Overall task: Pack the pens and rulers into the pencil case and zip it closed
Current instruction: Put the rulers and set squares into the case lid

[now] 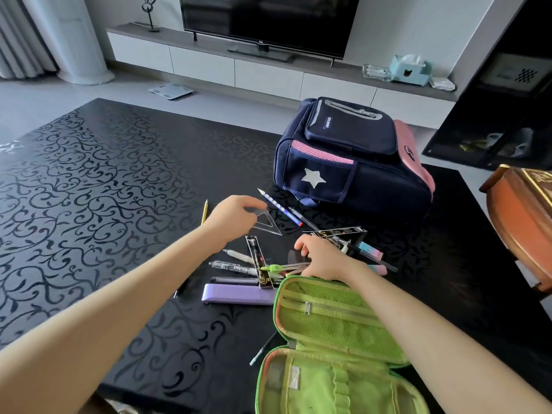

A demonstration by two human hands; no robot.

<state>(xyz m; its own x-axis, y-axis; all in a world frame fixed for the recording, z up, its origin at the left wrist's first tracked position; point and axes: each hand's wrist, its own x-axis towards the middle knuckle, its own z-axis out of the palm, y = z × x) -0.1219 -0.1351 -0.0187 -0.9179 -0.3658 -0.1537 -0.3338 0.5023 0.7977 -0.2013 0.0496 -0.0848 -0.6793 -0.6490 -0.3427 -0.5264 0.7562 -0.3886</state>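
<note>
A green pencil case lies wide open at the near right of the black table. Just beyond it is a heap of pens, pencils and rulers. My left hand pinches a clear triangular ruler by its upper corner. My right hand rests on the heap over a green compass and a dark round protractor; whether it grips anything is hidden. White and clear pens, a black-and-gold ruler box and a purple box lie left of it.
A navy and pink backpack lies behind the heap. A blue dotted pencil and a yellow pencil lie apart. A loose pen sits beside the case. An orange wooden chair stands at the right.
</note>
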